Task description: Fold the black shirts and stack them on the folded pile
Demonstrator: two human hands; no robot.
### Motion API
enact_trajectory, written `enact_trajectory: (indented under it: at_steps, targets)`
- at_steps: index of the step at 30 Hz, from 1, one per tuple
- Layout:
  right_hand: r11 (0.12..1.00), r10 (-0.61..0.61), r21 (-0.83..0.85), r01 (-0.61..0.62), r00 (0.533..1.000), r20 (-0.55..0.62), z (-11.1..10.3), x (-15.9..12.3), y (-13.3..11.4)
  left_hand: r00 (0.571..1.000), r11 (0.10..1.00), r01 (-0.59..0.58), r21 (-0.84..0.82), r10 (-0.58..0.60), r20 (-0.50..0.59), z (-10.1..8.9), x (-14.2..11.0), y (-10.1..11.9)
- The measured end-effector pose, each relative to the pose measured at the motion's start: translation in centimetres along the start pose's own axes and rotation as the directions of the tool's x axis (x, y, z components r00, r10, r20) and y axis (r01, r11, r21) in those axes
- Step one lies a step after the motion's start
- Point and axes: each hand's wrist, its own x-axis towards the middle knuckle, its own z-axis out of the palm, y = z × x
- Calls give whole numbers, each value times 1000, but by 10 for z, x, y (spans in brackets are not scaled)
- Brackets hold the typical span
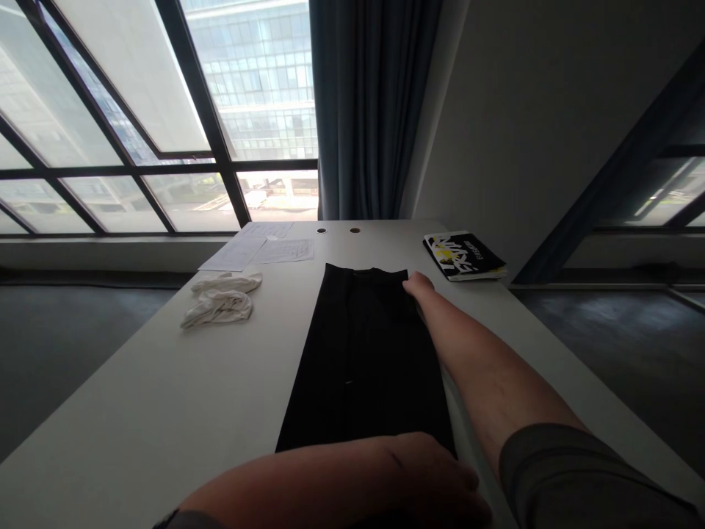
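At your far left is the window (110,95), with a tall building behind the glass. On the worktop (137,397) you see first the white cloth (219,303), crumpled, and just behind it the papers (258,248), lying flat. Behind the worktop hangs a blue curtain (369,103). In the middle lies the black garment (360,360), long and folded flat, running along the worktop. Your right hand (419,288) is at the far right corner of the garment, and its fingers (413,283) touch this corner. They are a little bent, but I cannot tell if they pinch the cloth. Your left hand (429,470) lies over the near end of the garment, and its fingers (468,488) are close together and curve downward. I cannot tell if they grip anything. At the right, near the far corner of the worktop, is the magazine (464,256), black and yellow.
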Motion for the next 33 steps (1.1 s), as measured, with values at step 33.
enact_trajectory:
  at_steps: [33]
  targets:
    - [672, -738, 8, 741, 670, -83, 39, -170, -104, 766, 901, 434, -7, -373, -524, 71, -174, 45]
